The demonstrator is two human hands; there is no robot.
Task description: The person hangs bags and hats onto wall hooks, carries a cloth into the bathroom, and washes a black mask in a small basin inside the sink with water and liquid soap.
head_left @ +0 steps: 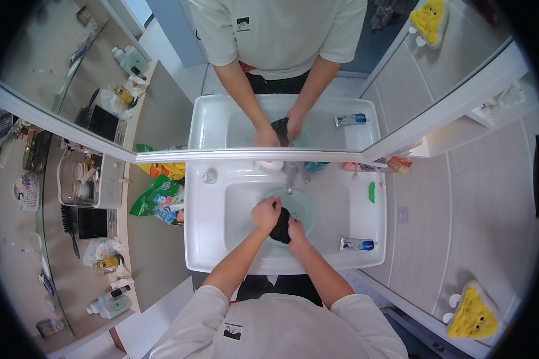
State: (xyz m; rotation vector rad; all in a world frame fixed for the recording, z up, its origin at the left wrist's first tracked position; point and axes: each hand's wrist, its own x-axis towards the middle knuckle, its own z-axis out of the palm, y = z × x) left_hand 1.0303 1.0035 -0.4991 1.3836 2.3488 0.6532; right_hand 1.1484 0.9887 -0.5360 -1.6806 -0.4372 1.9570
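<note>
Between my hands is a bunched black cloth (pixel 279 229), held over a pale green plastic basin (pixel 307 211) in the white washbasin (pixel 209 251). My left hand (pixel 266 215) grips the cloth from its left side, near the upper end. On the right, lower down, my right hand (pixel 297 232) has its fingers closed on the same cloth. The basin sits below the chrome faucet (pixel 289 179); how much water it holds I cannot tell.
A toothpaste tube (pixel 357 244) and a green object (pixel 372 192) lie on the washbasin's right rim. A small clear jar (pixel 209 176) stands at its back left. Beyond rises a mirror (pixel 287 85). Left are a green packet (pixel 159 199) and a cluttered shelf (pixel 123 251).
</note>
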